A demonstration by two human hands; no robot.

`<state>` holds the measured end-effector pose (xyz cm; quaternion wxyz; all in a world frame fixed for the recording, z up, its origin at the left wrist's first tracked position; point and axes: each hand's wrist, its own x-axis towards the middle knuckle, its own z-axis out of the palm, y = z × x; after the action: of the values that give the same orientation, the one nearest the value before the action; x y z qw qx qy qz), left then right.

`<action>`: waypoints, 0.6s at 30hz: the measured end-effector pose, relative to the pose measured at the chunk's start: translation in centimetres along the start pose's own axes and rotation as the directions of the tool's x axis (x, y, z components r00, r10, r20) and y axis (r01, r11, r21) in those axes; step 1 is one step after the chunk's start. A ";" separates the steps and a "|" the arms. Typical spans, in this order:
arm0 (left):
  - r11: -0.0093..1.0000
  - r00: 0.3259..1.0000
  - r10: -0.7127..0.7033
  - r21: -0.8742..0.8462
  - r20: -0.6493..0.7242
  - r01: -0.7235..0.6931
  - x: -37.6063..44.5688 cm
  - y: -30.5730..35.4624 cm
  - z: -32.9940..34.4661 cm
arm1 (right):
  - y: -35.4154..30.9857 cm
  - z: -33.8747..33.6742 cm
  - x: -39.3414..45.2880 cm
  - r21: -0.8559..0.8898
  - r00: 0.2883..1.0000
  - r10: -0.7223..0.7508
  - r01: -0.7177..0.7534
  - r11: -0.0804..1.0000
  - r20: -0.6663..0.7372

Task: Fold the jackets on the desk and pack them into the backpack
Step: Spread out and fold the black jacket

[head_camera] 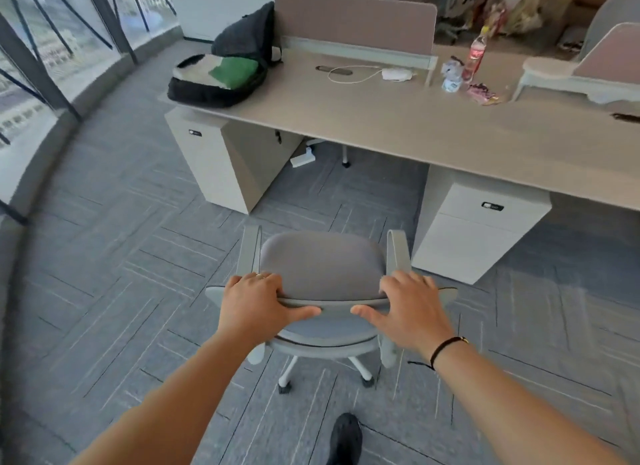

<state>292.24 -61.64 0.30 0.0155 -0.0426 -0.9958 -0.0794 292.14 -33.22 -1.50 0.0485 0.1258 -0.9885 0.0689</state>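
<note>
A black backpack [194, 92] lies open on the far left end of the desk [398, 121], its flap standing up behind it. Folded clothing fills it: a green piece [233, 71] on top of a pale grey one [194, 70]. Both my hands are far from the desk, on the top edge of a grey office chair's backrest [332, 303]. My left hand [256, 303] grips the backrest's left part, fingers curled over the edge and thumb along it. My right hand [405, 307] grips its right part the same way.
The grey chair's seat [322, 260] faces the desk, with armrests at both sides. A white cable and adapter [394, 73], a red-labelled bottle [474, 54], a small bottle and wrappers lie at the desk's back right. Drawer units [474, 229] stand under the desk. My shoe [344, 437] is on the carpet.
</note>
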 end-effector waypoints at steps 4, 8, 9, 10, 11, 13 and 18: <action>1.000 0.999 0.005 -0.026 0.037 -0.004 6.7 0.5 -0.5 | 2.1 -0.2 6.5 -0.006 0.997 0.002 -0.001 1.000 0.079; 1.000 0.996 0.015 -0.009 0.090 -0.015 13.4 0.0 -1.2 | 3.4 0.1 13.4 0.033 0.996 0.019 -0.023 0.999 0.091; 1.000 0.995 0.020 -0.006 0.097 -0.020 15.0 -0.2 -1.1 | 3.8 0.3 14.9 0.042 0.995 0.020 -0.024 0.999 0.099; 1.000 0.995 0.025 -0.008 0.096 -0.024 16.5 -0.6 -1.0 | 4.2 0.5 16.4 0.049 0.994 0.019 -0.025 0.998 0.107; 1.000 0.995 0.028 -0.017 0.091 -0.027 17.9 -0.9 -0.8 | 4.5 0.6 17.9 0.056 0.993 0.017 -0.024 0.998 0.113; 0.999 0.996 0.029 -0.042 0.086 -0.026 20.9 -1.7 -0.5 | 5.0 0.9 21.0 0.067 0.993 0.013 -0.021 0.998 0.117; 0.997 0.995 0.040 -0.069 0.094 -0.034 29.2 -4.0 -0.4 | 5.5 1.7 28.8 0.066 0.996 0.032 -0.038 0.997 0.080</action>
<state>262.81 -63.21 1.17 -0.0319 -0.0653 -0.9912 -0.1103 262.87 -35.15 -0.63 0.0042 0.1126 -0.9888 0.0979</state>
